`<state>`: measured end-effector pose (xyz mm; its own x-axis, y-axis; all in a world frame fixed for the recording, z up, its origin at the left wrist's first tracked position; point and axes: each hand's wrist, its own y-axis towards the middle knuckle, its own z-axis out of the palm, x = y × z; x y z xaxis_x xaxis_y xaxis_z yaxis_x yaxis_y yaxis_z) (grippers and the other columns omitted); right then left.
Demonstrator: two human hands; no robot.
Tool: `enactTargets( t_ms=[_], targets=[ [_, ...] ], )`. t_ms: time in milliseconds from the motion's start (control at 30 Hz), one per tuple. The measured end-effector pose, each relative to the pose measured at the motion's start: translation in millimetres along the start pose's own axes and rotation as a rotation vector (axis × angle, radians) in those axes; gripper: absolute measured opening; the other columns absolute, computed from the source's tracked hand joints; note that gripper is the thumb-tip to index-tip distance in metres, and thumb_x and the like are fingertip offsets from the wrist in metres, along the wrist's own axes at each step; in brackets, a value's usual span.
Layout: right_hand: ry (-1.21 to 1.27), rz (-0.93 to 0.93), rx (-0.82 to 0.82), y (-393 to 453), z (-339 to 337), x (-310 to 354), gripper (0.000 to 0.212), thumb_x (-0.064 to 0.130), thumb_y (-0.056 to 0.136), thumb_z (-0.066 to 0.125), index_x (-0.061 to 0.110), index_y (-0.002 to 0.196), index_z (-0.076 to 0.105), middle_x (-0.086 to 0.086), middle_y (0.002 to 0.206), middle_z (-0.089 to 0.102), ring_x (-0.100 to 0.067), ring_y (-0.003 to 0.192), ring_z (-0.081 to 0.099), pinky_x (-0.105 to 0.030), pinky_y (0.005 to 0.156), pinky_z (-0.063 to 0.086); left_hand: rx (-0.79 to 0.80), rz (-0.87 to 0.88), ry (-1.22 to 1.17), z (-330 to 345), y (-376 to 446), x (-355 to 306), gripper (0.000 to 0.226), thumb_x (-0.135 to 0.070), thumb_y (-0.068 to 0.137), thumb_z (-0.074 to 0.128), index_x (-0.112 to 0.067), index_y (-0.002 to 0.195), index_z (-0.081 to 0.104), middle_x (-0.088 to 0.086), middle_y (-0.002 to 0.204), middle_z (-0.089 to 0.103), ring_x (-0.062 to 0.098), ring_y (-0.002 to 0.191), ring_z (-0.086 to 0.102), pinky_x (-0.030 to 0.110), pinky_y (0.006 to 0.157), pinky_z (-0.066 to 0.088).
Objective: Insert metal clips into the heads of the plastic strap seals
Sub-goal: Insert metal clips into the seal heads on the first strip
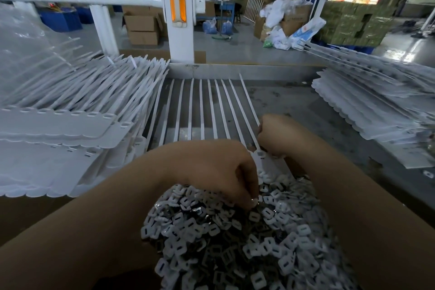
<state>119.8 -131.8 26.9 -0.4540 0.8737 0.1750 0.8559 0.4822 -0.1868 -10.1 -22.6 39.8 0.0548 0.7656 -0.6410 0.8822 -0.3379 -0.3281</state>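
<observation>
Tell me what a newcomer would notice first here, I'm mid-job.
First, the big heap of metal clips nearest the camera, with the left hand picking in it. Just beyond, the right hand holds the rightmost head of a strap seal sheet lying on the table. Tall stacks of seal sheets flank both sides.
</observation>
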Motion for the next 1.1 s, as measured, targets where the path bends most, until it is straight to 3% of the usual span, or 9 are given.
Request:
enactTargets(
  t_ms=[133,267,333,500,900,1100],
  targets=[
    [0.221,-0.083,-0.062,0,0,-4,0.017,0.008,0.093,0.05,0.005,0.097,0.066,-0.015,0.085,0.068,-0.022,0.063,0.056,-0.028,0.054,0.042,-0.364,-0.053,-0.422,-12,2,17,0.005,-0.017,0.086,0.072,-0.021,0.089,0.072,-0.009,0.075,0.073,0.0,0.066,0.066,0.012,0.06,0.051],
    [0.563,-0.175,0.076,-6,-5,-3,0.009,0.012,0.092,0.06,0.015,0.088,0.068,-0.002,0.068,0.068,-0.01,0.05,0.055,-0.021,0.043,0.041,-0.584,-0.163,-0.938,-12,7,30,0.004,-0.006,0.087,0.068,-0.008,0.091,0.07,0.001,0.071,0.071,0.008,0.062,0.066,0.018,0.058,0.054],
    [0.662,-0.234,0.198,-10,-8,-3,0.006,0.01,0.09,0.063,0.013,0.088,0.069,0.0,0.067,0.07,-0.009,0.052,0.056,-0.02,0.042,0.042,-0.643,-0.185,-1.066,-13,7,34,0.007,-0.003,0.088,0.067,-0.006,0.094,0.069,0.003,0.071,0.071,0.01,0.063,0.067,0.02,0.059,0.055],
    [0.839,-0.284,0.325,-17,-15,-4,0.006,0.015,0.09,0.065,0.011,0.088,0.069,-0.005,0.075,0.07,-0.011,0.057,0.056,-0.02,0.044,0.041,-0.657,-0.141,-1.158,-11,8,33,0.006,-0.001,0.089,0.063,-0.006,0.092,0.066,0.005,0.072,0.072,0.012,0.064,0.068,0.021,0.06,0.057],
    [0.876,-0.316,0.238,-22,-15,-2,0.007,0.006,0.087,0.066,0.012,0.084,0.066,-0.002,0.069,0.066,-0.012,0.058,0.056,-0.022,0.045,0.041,-0.554,-0.162,-1.186,-10,4,31,0.008,-0.007,0.094,0.059,-0.005,0.095,0.067,0.009,0.08,0.074,0.014,0.067,0.071,0.023,0.056,0.057],
    [0.833,-0.348,0.206,-23,-16,-1,0.01,0.004,0.085,0.069,0.013,0.086,0.067,-0.005,0.075,0.065,-0.011,0.058,0.054,-0.021,0.046,0.041,-0.536,-0.187,-1.204,-11,3,30,0.01,0.002,0.084,0.066,-0.005,0.091,0.067,0.009,0.075,0.073,0.013,0.062,0.069,0.021,0.057,0.058]
  ],
)
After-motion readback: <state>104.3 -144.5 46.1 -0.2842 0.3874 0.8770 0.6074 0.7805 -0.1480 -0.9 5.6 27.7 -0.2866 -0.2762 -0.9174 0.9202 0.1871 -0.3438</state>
